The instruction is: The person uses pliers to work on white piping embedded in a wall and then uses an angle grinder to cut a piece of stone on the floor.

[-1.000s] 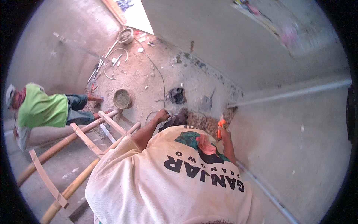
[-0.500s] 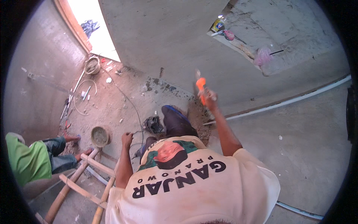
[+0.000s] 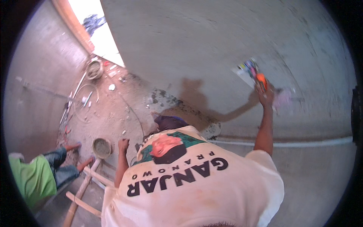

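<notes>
My right arm is stretched out along the grey plastered wall (image 3: 204,45), its forearm bare. The right hand (image 3: 266,94) is wrapped round an orange-handled tool (image 3: 261,81); its working end is hard to make out against small coloured items behind it. Close to that hand are a pale ledge corner (image 3: 244,76) and a blurred pink plastic bag (image 3: 282,99). Low beside my body, my left hand (image 3: 123,145) is curled into a fist over the dirty floor. The inside of that fist is hidden. A thin dark cable (image 3: 138,121) runs near it.
A person in a green shirt (image 3: 34,178) is at the left, beside a bamboo ladder-like frame (image 3: 81,189). Two mortar buckets (image 3: 110,147) (image 3: 101,71) stand on the floor. White pipe (image 3: 302,144) crosses at right; rubble and hose (image 3: 97,90) lie near the bright doorway (image 3: 107,41).
My right hand has moved right, carrying the orange-handled tool in front of the ledge items. The left fist sits slightly lower and further left. The whole view has shifted, with the wall lower in it.
</notes>
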`<state>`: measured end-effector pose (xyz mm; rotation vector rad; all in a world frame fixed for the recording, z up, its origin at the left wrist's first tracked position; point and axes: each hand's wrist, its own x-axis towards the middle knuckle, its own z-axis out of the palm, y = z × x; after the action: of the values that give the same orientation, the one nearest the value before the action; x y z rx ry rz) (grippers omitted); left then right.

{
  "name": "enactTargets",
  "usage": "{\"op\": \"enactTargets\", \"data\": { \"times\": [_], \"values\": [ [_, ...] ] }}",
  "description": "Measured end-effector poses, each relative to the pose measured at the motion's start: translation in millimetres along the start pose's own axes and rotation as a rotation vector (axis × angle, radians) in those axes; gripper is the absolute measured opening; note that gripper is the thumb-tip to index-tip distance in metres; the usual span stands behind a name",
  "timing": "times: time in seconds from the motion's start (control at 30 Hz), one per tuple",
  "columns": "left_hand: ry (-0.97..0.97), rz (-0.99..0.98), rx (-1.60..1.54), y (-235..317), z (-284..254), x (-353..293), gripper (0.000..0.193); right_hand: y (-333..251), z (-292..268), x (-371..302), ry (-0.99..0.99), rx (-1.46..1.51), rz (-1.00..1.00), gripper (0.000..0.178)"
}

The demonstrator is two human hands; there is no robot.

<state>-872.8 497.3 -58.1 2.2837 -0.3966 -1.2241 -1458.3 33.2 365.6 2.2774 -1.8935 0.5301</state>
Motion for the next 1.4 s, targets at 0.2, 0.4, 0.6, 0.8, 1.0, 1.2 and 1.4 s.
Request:
{"op": "enactTargets", "data": {
  "times": [0.2, 0.4, 0.6, 0.8, 1.0, 1.2, 1.4],
  "values": [
    [0.102, 0.291, 0.161, 157.6, -34.6, 53.4, 0.038, 14.2, 21.6, 30.3, 0.043, -0.069, -0.151, 0.064],
    [0.127, 0.232, 0.218, 190.5, -39.8, 84.3, 0.04, 21.3, 2.3, 74.3, -0.101, -0.28, -0.287, 0.063],
    [0.059, 0.084, 0.18, 180.2, -38.4, 92.4, 0.039, 59.4, 0.5, 80.4, -0.203, -0.197, -0.065, 0.067],
    [0.052, 0.068, 0.076, 149.0, -43.4, 88.2, 0.034, 4.5, 11.3, 69.1, -0.181, -0.256, 0.196, 0.049],
    [-0.024, 0.018, 0.108, 112.5, -63.4, 107.4, 0.036, -8.1, 56.1, 54.8, 0.044, 0.035, 0.3, 0.044],
    [0.017, -0.003, 0.099, 114.4, -136.5, 113.4, 0.036, 9.2, 89.4, 49.4, 0.075, 1.126, 0.532, 0.039],
    [-0.006, 0.027, 0.112, 71.1, -189.7, 152.3, 0.038, 35.3, 87.5, 50.5, 0.079, 1.641, 0.572, 0.028]
  ]
}}
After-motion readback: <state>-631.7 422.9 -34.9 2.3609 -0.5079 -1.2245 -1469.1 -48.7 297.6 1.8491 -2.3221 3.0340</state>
